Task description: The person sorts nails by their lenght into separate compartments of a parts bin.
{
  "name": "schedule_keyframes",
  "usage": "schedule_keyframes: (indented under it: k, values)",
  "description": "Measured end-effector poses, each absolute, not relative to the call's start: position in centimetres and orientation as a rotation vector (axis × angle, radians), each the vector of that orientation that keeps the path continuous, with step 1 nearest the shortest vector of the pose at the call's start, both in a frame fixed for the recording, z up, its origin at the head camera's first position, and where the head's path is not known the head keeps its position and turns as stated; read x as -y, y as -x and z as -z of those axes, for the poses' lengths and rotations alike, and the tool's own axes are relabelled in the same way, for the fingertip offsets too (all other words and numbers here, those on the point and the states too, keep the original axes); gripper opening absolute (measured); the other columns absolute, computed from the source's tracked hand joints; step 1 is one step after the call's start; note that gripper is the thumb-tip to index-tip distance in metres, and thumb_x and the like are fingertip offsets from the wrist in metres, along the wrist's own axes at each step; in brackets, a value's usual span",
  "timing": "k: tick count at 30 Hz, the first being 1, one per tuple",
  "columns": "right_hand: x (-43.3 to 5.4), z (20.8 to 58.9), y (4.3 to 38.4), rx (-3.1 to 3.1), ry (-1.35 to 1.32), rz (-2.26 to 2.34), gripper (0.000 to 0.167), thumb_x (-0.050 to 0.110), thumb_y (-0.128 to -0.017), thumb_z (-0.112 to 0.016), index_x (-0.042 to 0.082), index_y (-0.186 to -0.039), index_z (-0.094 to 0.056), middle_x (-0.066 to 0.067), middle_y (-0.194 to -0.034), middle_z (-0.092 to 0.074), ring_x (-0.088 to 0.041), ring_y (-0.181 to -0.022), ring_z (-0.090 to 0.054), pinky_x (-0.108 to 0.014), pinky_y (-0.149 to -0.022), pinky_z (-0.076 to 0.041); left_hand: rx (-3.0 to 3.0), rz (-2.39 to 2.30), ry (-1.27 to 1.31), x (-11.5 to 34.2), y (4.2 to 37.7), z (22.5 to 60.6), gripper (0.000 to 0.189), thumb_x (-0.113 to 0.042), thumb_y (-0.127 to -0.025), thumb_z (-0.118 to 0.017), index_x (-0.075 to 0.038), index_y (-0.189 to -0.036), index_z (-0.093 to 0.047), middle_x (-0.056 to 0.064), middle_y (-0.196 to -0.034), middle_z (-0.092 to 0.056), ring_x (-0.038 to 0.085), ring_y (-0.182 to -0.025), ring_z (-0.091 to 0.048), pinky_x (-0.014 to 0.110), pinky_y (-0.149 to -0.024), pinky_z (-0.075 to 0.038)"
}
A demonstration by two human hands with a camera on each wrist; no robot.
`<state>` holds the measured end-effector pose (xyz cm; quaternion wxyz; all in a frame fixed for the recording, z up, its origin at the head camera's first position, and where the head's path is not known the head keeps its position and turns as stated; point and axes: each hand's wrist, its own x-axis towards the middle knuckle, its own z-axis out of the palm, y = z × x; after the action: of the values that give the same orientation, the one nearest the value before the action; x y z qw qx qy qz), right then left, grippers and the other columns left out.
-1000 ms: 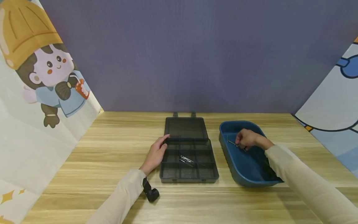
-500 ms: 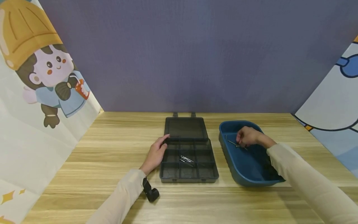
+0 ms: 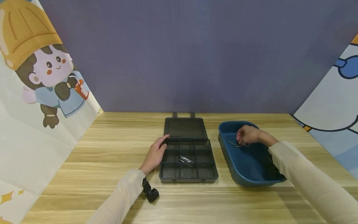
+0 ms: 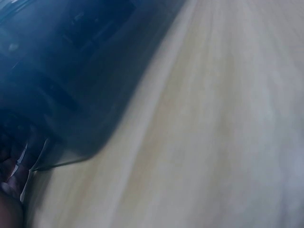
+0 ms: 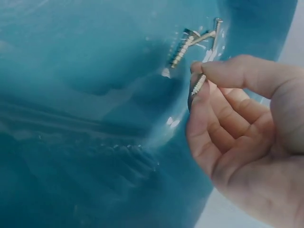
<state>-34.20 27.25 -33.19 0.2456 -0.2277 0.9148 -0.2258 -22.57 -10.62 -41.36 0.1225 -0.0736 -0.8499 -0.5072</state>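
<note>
My right hand is inside the blue bin, pinching a screw between thumb and index finger, as the right wrist view shows. Several more screws lie in the bin just beyond the fingertips. My left hand rests against the left side of a dark translucent compartment box, thumb and index finger lying along its rim near the hinge. A small bunch of screws sits in the middle compartment of that box. Most of the left hand's fingers are hidden in the left wrist view.
The box's lid lies folded back toward the dark wall, with two latches at its far edge. A wooden table carries box and bin side by side, a narrow gap between them. Printed panels stand left and right.
My right hand has shifted slightly back and to the right inside the bin, lifting a little from the loose screws. The left hand and the box have stayed in place.
</note>
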Motion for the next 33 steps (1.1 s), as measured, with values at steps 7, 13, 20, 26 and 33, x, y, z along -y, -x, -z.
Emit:
schedule_keyframes:
  k: [7, 13, 20, 26, 33]
  values:
    - [-27.1, 32.3, 33.9, -2.473, 0.606, 0.663, 0.022, -0.006, -0.073, -0.062, -0.008, -0.094, -0.055, -0.011, -0.082, -0.060, -0.014, -0.069, -0.053, -0.030, -0.061, -0.048, 2.481, 1.482, 0.211, 10.6, 22.4, 41.2, 0.042, -0.002, -0.096, -0.043, -0.002, -0.137, -0.049, 0.016, -0.137, -0.052, 0.033, -0.135, -0.041, 0.050, -0.110, -0.032]
    - [-26.8, 31.8, 33.8, -2.460, 0.601, 0.659, 0.022, -0.006, -0.073, -0.064, -0.008, -0.094, -0.055, -0.009, -0.080, -0.060, -0.013, -0.067, -0.054, -0.029, -0.061, -0.050, 2.483, 1.479, 0.201, 10.6, 22.5, 41.3, 0.042, -0.003, -0.096, -0.043, -0.002, -0.137, -0.049, 0.015, -0.138, -0.052, 0.033, -0.135, -0.040, 0.050, -0.110, -0.032]
    - [-26.2, 31.0, 33.4, -2.406, 0.652, 0.667, 0.021, -0.007, -0.071, -0.062, -0.007, -0.091, -0.056, -0.004, -0.074, -0.059, -0.011, -0.062, -0.052, -0.025, -0.055, -0.046, 2.479, 1.484, 0.209, 10.6, 22.4, 41.2, 0.042, -0.003, -0.096, -0.043, -0.002, -0.137, -0.049, 0.015, -0.137, -0.053, 0.033, -0.134, -0.041, 0.050, -0.109, -0.033]
    - [-25.4, 30.3, 33.2, -2.371, 0.668, 0.648, 0.021, -0.008, -0.070, -0.056, -0.007, -0.091, -0.056, -0.002, -0.069, -0.057, -0.011, -0.059, -0.051, -0.025, -0.052, -0.044, 2.481, 1.480, 0.203, 10.6, 22.4, 41.2, 0.042, -0.003, -0.096, -0.043, -0.002, -0.137, -0.049, 0.015, -0.136, -0.053, 0.032, -0.134, -0.042, 0.049, -0.110, -0.033]
    - [-24.2, 29.5, 33.1, -2.361, 0.723, 0.644, 0.018, -0.008, -0.073, -0.052, -0.008, -0.090, -0.057, -0.003, -0.071, -0.056, -0.012, -0.057, -0.046, -0.026, -0.053, -0.041, 2.480, 1.477, 0.202, 10.5, 22.4, 41.2, 0.042, -0.003, -0.095, -0.044, -0.002, -0.137, -0.050, 0.015, -0.136, -0.053, 0.032, -0.133, -0.042, 0.050, -0.109, -0.034]
